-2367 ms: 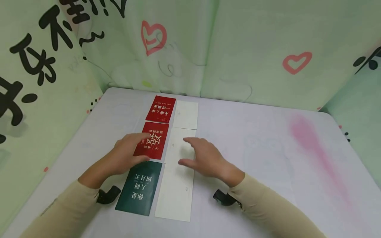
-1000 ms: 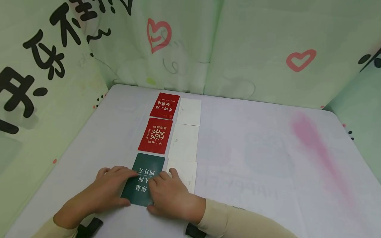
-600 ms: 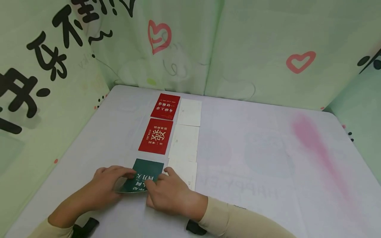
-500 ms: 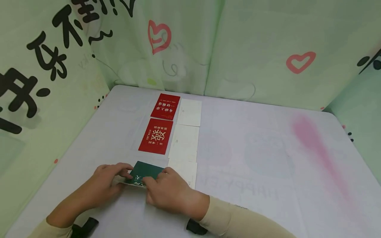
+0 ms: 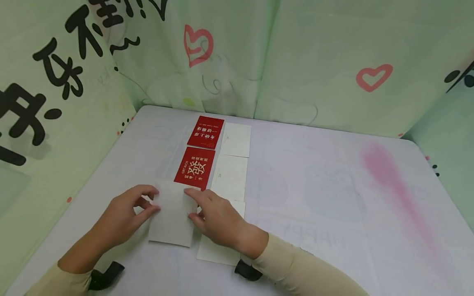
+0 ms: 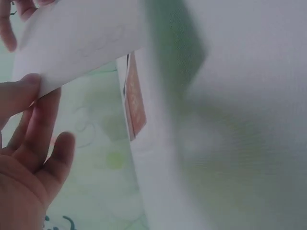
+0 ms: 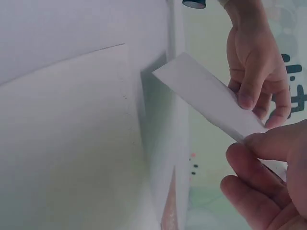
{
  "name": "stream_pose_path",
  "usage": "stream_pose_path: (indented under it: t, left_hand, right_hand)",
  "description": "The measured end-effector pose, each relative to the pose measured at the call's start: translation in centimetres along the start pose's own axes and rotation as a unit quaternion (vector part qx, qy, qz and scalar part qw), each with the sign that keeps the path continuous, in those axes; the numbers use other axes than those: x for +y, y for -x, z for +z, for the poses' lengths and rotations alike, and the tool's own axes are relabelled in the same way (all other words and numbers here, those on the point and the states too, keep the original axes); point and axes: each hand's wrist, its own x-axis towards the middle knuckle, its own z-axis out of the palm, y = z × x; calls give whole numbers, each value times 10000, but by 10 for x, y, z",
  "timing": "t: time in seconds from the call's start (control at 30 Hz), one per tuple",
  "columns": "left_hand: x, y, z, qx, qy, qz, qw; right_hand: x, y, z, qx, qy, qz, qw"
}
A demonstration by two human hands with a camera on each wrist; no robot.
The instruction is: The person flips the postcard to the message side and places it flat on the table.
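Observation:
A card (image 5: 172, 220) is tilted up over the near left of the table, its plain white side towards me. My left hand (image 5: 124, 216) pinches its left edge between thumb and fingers. At the right edge, my right hand (image 5: 222, 218) pinches the same card. In the left wrist view the card (image 6: 72, 43) runs from the left fingers up to the other hand. The right wrist view shows the card (image 7: 206, 96) narrow, between both hands. Behind it, a red card (image 5: 196, 164) with large characters is partly covered. Its dark green face is hidden in the head view.
Another red card (image 5: 205, 131) lies farther back. To the right runs a column of white cards: a far one (image 5: 235, 139), a middle one (image 5: 230, 174) and a near one (image 5: 218, 250) partly under the right hand. The white table (image 5: 314, 197) meets green printed curtains (image 5: 314, 61).
Both hands came down to the green card on the table, lifted its near edge and tipped it up. Its white side now shows instead of the green face.

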Motion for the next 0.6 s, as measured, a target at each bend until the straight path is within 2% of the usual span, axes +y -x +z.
stream_pose_path:
  t: [0.1, 0.2, 0.3, 0.47, 0.6]
  left_hand:
    - [-4, -4, 2, -564, 144, -173, 9982]
    - [-9, -8, 5, -1018, 166, -339, 9941]
    - [-12, -11, 10, -1349, -60, -432, 9899]
    - [-15, -16, 18, -1889, -546, -633, 9784]
    - [-14, -16, 22, -2106, -730, -739, 9720]
  right_hand:
    - [2, -1, 1, -468, 79, 381, 9981]
    - [4, -3, 3, -916, 398, 698, 9926]
    - [6, -5, 8, -1280, 637, 969, 9850]
    - [7, -7, 18, -1804, 515, 1494, 9708]
    - [6, -8, 24, -2004, 623, 1554, 9653]
